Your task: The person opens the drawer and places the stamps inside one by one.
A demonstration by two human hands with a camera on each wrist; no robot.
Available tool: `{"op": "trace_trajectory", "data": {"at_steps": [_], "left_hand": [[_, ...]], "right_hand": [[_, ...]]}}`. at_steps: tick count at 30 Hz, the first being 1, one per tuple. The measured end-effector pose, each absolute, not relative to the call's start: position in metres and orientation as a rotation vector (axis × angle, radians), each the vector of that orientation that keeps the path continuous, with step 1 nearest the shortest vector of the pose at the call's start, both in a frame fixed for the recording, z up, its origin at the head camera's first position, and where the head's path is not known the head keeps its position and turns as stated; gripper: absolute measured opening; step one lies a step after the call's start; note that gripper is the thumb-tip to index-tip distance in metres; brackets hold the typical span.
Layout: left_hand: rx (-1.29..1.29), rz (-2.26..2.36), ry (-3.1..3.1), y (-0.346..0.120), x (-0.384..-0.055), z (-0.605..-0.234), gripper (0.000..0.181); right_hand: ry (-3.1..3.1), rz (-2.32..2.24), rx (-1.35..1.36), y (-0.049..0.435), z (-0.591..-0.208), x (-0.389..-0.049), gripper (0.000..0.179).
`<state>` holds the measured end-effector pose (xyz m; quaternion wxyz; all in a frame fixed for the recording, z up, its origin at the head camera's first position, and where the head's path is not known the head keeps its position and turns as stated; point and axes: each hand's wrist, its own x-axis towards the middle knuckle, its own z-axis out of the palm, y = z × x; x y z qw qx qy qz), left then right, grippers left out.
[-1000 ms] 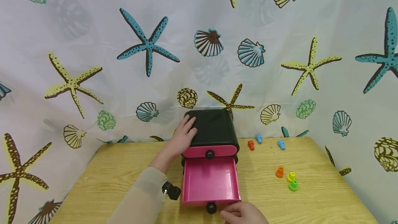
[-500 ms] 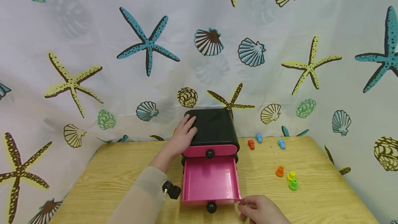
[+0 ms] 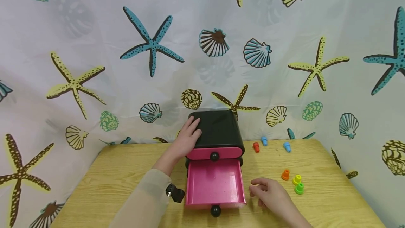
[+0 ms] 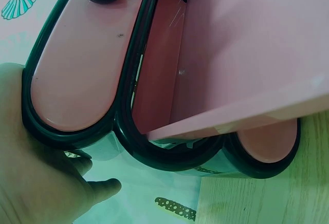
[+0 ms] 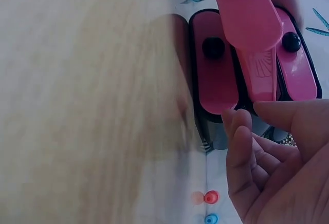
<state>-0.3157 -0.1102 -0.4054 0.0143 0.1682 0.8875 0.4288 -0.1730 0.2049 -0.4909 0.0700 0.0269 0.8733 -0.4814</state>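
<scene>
A black drawer unit (image 3: 218,129) with pink drawer fronts stands on the wooden table. Its middle drawer (image 3: 215,185) is pulled out and bare inside; the top drawer (image 3: 196,153) and the bottom drawer (image 5: 215,80) are pushed in. My left hand (image 3: 186,140) rests on the unit's top left edge with fingers spread, its thumb along the side in the left wrist view. Right of the pulled-out drawer, my right hand (image 3: 269,193) hovers with loosely bent fingers, holding nothing and apart from the drawer in the head view.
On the table's right side lie small plastic pegs: orange (image 3: 285,175), yellow (image 3: 296,179) and green (image 3: 299,188) near my right hand, red (image 3: 256,147) and two blue ones (image 3: 264,140) farther back. A cloth with sea prints (image 3: 177,80) hangs behind the table.
My right hand has left the front right corner of the middle drawer and moved right and away from me. The left hand and the drawer stay where they were.
</scene>
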Motion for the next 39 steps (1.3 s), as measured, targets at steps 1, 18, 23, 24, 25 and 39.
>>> {"op": "trace_trajectory", "data": {"at_steps": [1,18,23,24,25,39], "left_hand": [[0.522,1.331,2.763,-0.111,-0.317,-0.407,0.064],[0.533,1.335,2.756,-0.11,-0.319,-0.407,0.066],[0.529,1.322,2.749,-0.112,-0.324,-0.411,0.066],[0.528,1.323,2.748,-0.113,-0.325,-0.412,0.066],[0.53,1.326,2.745,-0.114,-0.326,-0.413,0.066],[0.543,1.343,2.763,-0.111,-0.315,-0.406,0.065]], "right_hand": [[2.638,-1.459,0.092,0.204,-0.49,-0.176,0.033],[2.845,-1.534,0.181,0.199,-0.483,-0.231,0.051],[2.873,-1.541,0.214,0.197,-0.485,-0.243,0.054],[2.877,-1.542,0.224,0.197,-0.485,-0.246,0.055],[2.879,-1.544,0.236,0.196,-0.486,-0.249,0.055],[2.931,-1.52,0.376,0.199,-0.495,-0.28,0.053]]}}
